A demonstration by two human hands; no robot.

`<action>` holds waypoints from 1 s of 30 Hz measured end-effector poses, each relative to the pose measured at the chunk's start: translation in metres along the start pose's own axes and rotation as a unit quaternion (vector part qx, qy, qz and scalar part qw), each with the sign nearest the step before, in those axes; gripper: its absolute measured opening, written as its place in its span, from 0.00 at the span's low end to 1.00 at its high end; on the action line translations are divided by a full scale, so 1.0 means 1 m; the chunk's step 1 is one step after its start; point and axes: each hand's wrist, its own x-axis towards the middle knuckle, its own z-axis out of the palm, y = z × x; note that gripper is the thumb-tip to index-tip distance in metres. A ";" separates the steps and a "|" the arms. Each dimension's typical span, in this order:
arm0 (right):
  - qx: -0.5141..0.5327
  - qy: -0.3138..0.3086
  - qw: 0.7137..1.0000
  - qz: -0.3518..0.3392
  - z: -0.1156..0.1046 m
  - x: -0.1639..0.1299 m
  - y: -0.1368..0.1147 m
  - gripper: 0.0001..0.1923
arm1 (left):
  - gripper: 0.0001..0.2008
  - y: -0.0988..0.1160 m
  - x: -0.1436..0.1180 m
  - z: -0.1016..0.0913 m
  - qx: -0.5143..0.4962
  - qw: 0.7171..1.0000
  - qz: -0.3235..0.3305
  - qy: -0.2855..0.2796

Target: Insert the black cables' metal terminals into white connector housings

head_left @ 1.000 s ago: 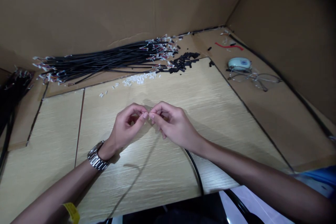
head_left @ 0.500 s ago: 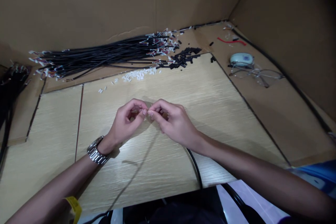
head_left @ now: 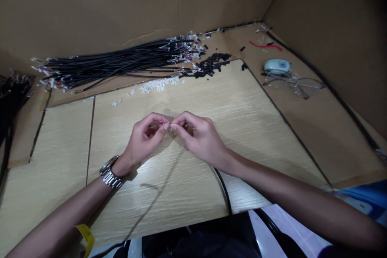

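My left hand point(head_left: 144, 141) and my right hand point(head_left: 200, 137) meet fingertip to fingertip over the middle of the pale wooden table point(head_left: 193, 100). Both pinch something very small between thumb and forefinger; it is too small to identify. A black cable point(head_left: 224, 191) runs out from under my right palm toward the table's near edge, so my right hand holds its end. My left wrist wears a metal watch point(head_left: 111, 176).
A bundle of black cables point(head_left: 117, 63) with white and coloured ends lies at the back left. Beside it are small white connectors point(head_left: 159, 84) and short black tube pieces point(head_left: 210, 67). Glasses point(head_left: 294, 84) and a pale oval gadget point(head_left: 276, 65) rest at the right. Cardboard walls point(head_left: 121, 4) surround the table.
The view has shifted slightly; both hands stay together in the same pinching pose, now a little farther from me on the table.
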 end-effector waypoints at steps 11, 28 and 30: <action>0.050 0.015 0.998 0.044 0.004 0.000 0.003 0.07 | 0.07 -0.002 0.000 0.000 0.008 1.000 -0.003 0.006; 0.155 -0.028 0.984 0.078 0.001 0.001 0.006 0.06 | 0.04 0.000 -0.003 0.000 0.044 0.997 0.059 0.007; 0.114 -0.032 0.991 0.062 0.000 0.000 0.004 0.05 | 0.04 0.001 -0.004 0.000 0.041 0.997 0.066 0.006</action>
